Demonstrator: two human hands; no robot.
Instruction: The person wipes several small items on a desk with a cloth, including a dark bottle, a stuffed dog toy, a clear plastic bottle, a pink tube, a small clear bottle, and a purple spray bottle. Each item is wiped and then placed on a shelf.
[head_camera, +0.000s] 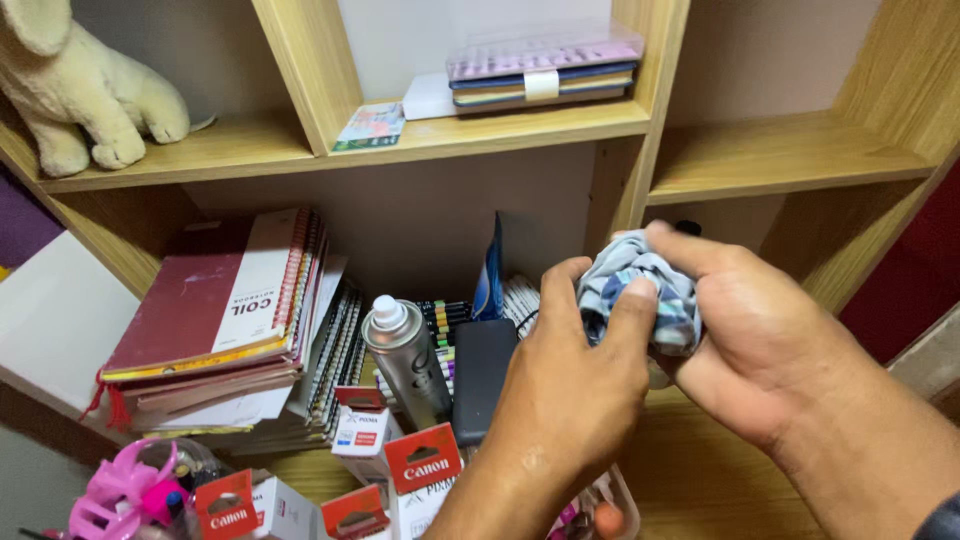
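Observation:
Both my hands hold a crumpled blue, grey and white checked cloth (640, 290) in front of a wooden shelf unit (520, 130). My left hand (575, 385) presses its thumb and fingers into the cloth from the left. My right hand (760, 330) wraps around the cloth from the right and behind. The bundle sits balled up between the two hands, above the lower shelf board.
A silver spray can (405, 355), a black power adapter (482, 375) and a row of markers (440, 315) stand on the lower shelf. Spiral notebooks (230, 310) are stacked left. Several red-and-white small boxes (420, 465) and a pink clip (125, 490) lie in front. A plush toy (80, 80) sits upper left.

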